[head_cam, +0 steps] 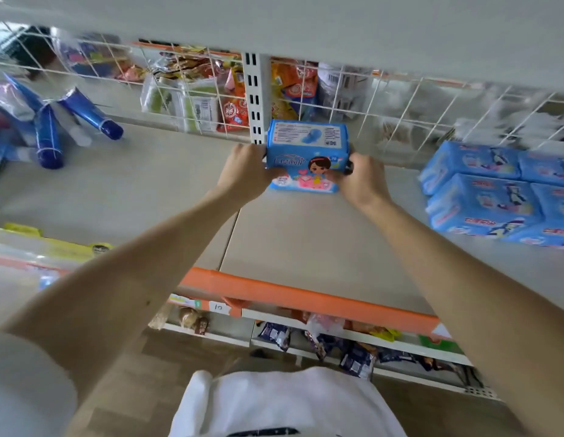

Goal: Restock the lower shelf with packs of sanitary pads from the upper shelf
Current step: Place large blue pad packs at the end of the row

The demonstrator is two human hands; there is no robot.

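Both hands, left point(243, 175) and right point(358, 181), pinch the ends of one pack point(307, 156), standing it upright near the shelf's point(306, 241) back edge by the grid point(400, 99), probably to start a row.

A shop was shown: metal shelves point(306, 247) edged with an orange price rail point(290, 293) were stocked with blue packs point(482, 197), tubes point(91, 113) and snack packets point(233, 111) behind a wire grid point(400, 99), with a slotted upright point(255, 99).
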